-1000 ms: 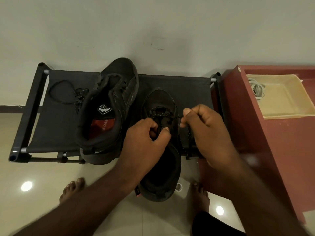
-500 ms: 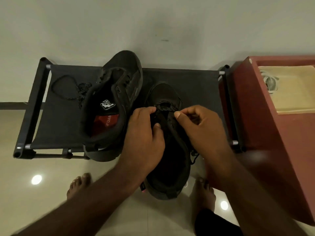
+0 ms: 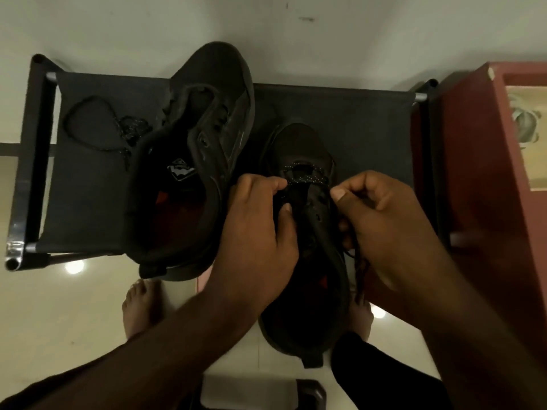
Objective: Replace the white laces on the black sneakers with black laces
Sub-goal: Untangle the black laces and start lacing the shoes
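Two black sneakers rest on a black fabric rack (image 3: 364, 125). The left sneaker (image 3: 207, 137) has no lace, and its red insole shows. The right sneaker (image 3: 302, 155) carries a black speckled lace (image 3: 299, 167) across its lowest eyelets. My left hand (image 3: 260, 229) grips that sneaker's left eyelet flap, with thumb and fingers curled at the tongue. My right hand (image 3: 384, 223) pinches the lace at the right eyelet row, and loose lace hangs below it. A second black lace (image 3: 97, 125) lies coiled on the rack's left part.
A red cabinet (image 3: 479, 173) stands right of the rack, with a beige tray (image 3: 529, 137) holding white laces on top. A pale wall rises behind. My bare feet (image 3: 142, 309) stand on glossy floor tiles below the rack. A dark object (image 3: 307, 395) sits at the bottom edge.
My right hand has moved from the middle of the sneaker out to its right eyelet row, drawing the lace sideways. My left hand kept its hold on the left flap.
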`<state>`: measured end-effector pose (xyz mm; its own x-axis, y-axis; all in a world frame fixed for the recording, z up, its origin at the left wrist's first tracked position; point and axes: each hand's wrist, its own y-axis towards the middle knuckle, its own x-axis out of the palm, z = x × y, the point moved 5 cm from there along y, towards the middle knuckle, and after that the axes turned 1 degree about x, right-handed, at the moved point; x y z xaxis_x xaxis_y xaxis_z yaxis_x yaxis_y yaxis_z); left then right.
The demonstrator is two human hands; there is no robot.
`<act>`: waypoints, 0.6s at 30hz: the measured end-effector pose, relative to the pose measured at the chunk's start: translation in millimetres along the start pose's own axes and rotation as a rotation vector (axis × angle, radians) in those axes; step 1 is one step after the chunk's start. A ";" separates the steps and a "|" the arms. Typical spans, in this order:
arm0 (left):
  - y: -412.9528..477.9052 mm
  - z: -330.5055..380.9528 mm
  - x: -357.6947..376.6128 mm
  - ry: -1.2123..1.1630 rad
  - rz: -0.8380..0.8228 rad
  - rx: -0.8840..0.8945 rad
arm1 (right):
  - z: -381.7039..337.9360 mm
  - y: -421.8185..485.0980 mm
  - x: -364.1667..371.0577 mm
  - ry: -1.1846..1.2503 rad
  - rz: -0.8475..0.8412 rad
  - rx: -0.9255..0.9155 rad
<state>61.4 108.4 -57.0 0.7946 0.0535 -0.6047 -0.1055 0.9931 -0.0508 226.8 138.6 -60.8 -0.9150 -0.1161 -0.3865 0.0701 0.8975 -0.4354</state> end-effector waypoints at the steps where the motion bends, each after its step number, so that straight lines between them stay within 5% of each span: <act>1: 1.7 1.3 -1.4 0.017 -0.009 -0.011 | -1.7 1.3 0.6 0.012 -0.018 0.045; 14: 16.7 15.8 0.5 0.349 -0.097 -0.216 | -22.0 -0.1 4.1 -0.198 0.028 -0.015; 18: 23.7 11.5 -4.4 0.180 -0.142 -0.294 | -14.3 -4.6 -0.6 -0.186 0.020 -0.076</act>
<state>62.2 132.9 -46.4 0.6983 -0.1275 -0.7043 -0.1903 0.9155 -0.3544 221.4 140.6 -46.9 -0.8239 -0.1681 -0.5412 0.0508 0.9293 -0.3659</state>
